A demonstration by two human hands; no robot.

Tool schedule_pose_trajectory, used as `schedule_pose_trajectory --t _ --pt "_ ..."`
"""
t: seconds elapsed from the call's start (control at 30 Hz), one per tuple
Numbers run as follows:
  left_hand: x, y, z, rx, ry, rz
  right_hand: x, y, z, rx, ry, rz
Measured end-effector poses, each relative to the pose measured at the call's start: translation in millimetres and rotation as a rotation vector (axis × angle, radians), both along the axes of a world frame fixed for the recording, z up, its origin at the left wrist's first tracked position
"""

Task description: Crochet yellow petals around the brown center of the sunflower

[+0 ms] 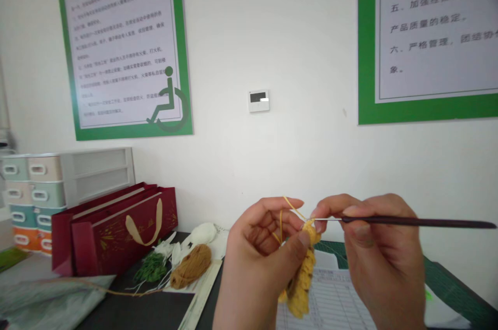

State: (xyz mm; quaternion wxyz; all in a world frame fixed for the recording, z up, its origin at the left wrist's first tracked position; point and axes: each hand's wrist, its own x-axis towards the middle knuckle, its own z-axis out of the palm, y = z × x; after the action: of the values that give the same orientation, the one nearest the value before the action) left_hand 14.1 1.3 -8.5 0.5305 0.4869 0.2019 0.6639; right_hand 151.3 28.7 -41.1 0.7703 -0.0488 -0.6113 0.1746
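Observation:
My left hand (264,247) pinches a yellow crochet piece (302,288) between thumb and fingers, and the strip hangs down below the thumb. A strand of yellow yarn (294,207) runs over the raised left index finger to the top of the piece. In my right hand (383,247) is a crochet hook (422,221) with a dark handle and a thin metal shaft, held nearly level. Its metal tip meets the top edge of the yellow piece, where the right index finger also touches. The exact loop on the hook is too small to make out.
On the dark table, a brown yarn skein (191,266), white yarn (203,234) and green yarn (150,266) lie left of my hands. Dark red gift bags (116,239) stand behind, beside stacked drawers (46,192). Printed paper (334,299) and a green mat (447,288) lie beneath.

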Motion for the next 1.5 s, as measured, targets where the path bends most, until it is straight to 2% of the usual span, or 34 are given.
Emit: schedule_pose_trajectory --t 0.2,0.53,0.77,0.87,0.97,1.13,1.33,1.5 --pt "-0.9 0.4 3.0 -0.031 -0.016 -0.083 0.0 -0.4 1.3 -0.067 0.027 0.062" --pt "-7.2 3.8 3.2 -0.075 0.033 -0.204 -2.1 -1.3 1.3 -0.104 0.037 0.026" --pt "-3.2 5.2 1.1 -0.066 0.019 -0.116 3.8 -0.4 2.6 -0.073 0.010 0.102" --pt "-1.5 5.0 0.9 -0.063 -0.001 -0.086 7.7 -0.1 2.8 -0.040 -0.037 0.092" --pt "-0.2 5.0 0.0 -0.047 -0.013 -0.035 10.7 -1.0 3.6 -0.001 -0.080 0.025" --pt "1.6 5.8 -0.6 -0.045 -0.025 -0.010 16.5 -3.9 6.2 0.087 -0.153 -0.192" --pt "1.9 7.9 -1.2 -0.040 -0.011 0.003 25.8 -6.0 8.2 0.257 -0.358 -0.316" --pt "2.1 8.3 -3.0 -0.031 -0.026 -0.029 27.4 -9.2 14.3 0.461 -0.500 -0.572"
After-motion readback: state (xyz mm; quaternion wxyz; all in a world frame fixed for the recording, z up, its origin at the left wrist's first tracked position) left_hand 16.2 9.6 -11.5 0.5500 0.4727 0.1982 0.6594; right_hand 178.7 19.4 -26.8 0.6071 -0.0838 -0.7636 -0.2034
